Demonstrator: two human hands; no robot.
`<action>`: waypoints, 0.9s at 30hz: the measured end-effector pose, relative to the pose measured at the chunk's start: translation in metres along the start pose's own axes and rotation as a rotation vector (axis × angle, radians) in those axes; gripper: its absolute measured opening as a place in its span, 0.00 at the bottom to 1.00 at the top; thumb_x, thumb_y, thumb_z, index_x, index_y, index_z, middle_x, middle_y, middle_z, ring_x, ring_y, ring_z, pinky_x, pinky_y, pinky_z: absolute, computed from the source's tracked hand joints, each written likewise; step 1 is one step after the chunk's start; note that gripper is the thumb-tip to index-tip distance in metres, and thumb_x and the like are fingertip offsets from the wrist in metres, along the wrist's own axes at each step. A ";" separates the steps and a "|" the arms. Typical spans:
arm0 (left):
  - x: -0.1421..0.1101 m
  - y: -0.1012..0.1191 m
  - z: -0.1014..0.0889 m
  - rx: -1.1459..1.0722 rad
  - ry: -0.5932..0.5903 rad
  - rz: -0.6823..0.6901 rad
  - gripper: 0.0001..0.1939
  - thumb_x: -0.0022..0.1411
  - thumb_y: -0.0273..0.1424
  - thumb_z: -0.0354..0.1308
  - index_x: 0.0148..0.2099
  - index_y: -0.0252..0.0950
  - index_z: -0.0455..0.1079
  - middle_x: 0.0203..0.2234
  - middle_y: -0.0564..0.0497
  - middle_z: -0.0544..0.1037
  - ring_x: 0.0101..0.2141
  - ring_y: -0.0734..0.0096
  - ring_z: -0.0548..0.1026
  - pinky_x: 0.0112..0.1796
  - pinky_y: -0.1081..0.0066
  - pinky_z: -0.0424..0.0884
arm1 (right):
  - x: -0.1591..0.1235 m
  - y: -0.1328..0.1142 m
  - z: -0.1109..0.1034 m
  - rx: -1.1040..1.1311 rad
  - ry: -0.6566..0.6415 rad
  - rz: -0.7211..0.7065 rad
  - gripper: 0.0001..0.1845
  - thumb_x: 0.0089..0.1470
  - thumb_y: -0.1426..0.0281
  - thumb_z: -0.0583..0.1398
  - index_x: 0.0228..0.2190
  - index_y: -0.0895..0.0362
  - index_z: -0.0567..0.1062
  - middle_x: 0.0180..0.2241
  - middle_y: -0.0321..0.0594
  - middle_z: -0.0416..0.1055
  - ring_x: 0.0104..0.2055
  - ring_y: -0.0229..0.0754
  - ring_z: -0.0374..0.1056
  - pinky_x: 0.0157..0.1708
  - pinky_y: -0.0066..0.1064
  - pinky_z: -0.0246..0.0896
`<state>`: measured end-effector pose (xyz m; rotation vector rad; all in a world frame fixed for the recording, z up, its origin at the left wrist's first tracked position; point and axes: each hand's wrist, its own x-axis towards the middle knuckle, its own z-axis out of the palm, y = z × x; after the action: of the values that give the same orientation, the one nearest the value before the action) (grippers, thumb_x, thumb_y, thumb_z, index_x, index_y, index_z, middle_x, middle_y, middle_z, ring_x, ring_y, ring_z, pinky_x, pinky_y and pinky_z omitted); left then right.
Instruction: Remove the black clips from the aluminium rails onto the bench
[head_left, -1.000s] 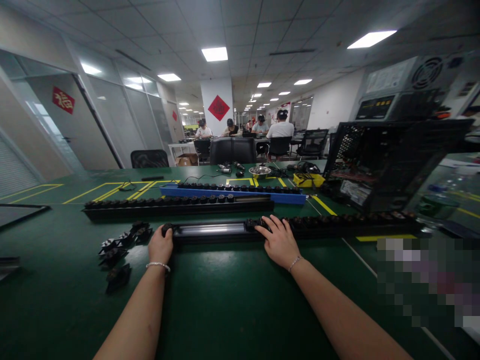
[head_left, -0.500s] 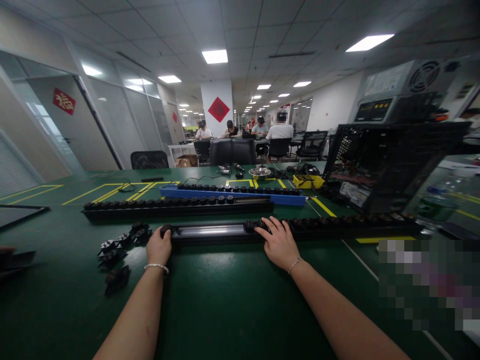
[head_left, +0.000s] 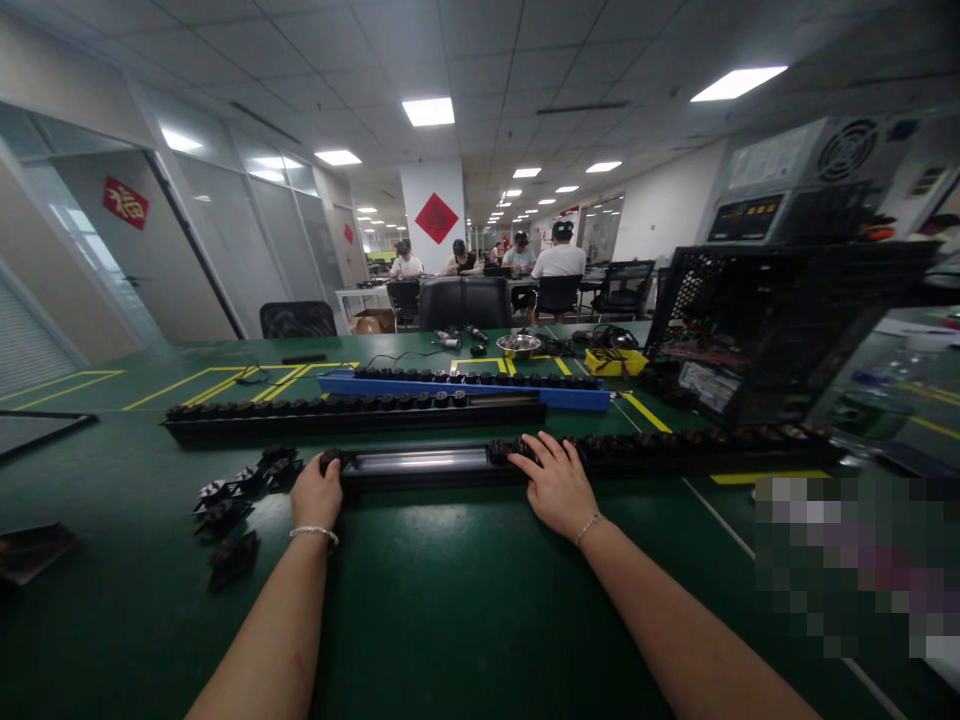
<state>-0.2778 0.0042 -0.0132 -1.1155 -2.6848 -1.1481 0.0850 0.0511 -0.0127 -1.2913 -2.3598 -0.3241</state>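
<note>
My left hand is closed around the left end of a long black power strip housing, its thumb and fingers on a small black socket module. Spread fingers of my right hand rest on black modules seated in the same housing. Between my hands a bare stretch of shiny metal channel shows. From my right hand on, a row of modules runs to the right end. Several loose black modules lie in a heap left of my left hand.
Behind lie another black strip and a blue strip, both lined with modules. An opened computer case, a yellow tray, a metal bowl and a bottle stand farther off. A dark angular piece lies at the left edge.
My left hand has shifted very slightly left; my right hand stays put. At the left edge a dark piece has moved farther into view, and something hand-like beside it has gone.
</note>
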 end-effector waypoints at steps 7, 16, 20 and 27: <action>0.011 -0.012 -0.013 0.031 0.044 -0.120 0.22 0.61 0.35 0.45 0.51 0.28 0.67 0.44 0.34 0.74 0.46 0.51 0.72 0.46 0.56 0.66 | 0.000 0.000 0.001 0.004 0.000 0.004 0.28 0.49 0.74 0.53 0.52 0.43 0.68 0.59 0.36 0.57 0.62 0.48 0.46 0.59 0.48 0.35; 0.024 -0.038 -0.015 0.068 -0.015 -0.188 0.18 0.54 0.36 0.54 0.45 0.35 0.72 0.38 0.37 0.76 0.45 0.46 0.72 0.44 0.50 0.68 | -0.001 0.001 0.001 -0.017 -0.004 -0.001 0.28 0.50 0.74 0.52 0.52 0.44 0.67 0.59 0.37 0.57 0.62 0.48 0.46 0.59 0.49 0.35; 0.018 -0.036 -0.014 0.103 0.012 -0.243 0.18 0.49 0.35 0.57 0.44 0.38 0.72 0.37 0.40 0.76 0.47 0.42 0.69 0.44 0.44 0.66 | 0.000 0.001 0.001 -0.023 -0.015 0.000 0.28 0.50 0.74 0.52 0.52 0.43 0.67 0.59 0.37 0.57 0.62 0.48 0.46 0.59 0.48 0.34; -0.005 0.003 -0.016 0.109 0.262 0.087 0.23 0.56 0.28 0.48 0.54 0.27 0.63 0.50 0.37 0.70 0.54 0.55 0.63 0.56 0.57 0.57 | 0.000 0.000 0.001 -0.010 -0.014 0.001 0.28 0.49 0.74 0.53 0.52 0.44 0.67 0.59 0.37 0.57 0.62 0.48 0.45 0.59 0.48 0.34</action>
<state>-0.2765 -0.0072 -0.0012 -0.9789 -2.4438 -1.0394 0.0849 0.0514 -0.0136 -1.3037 -2.3716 -0.3282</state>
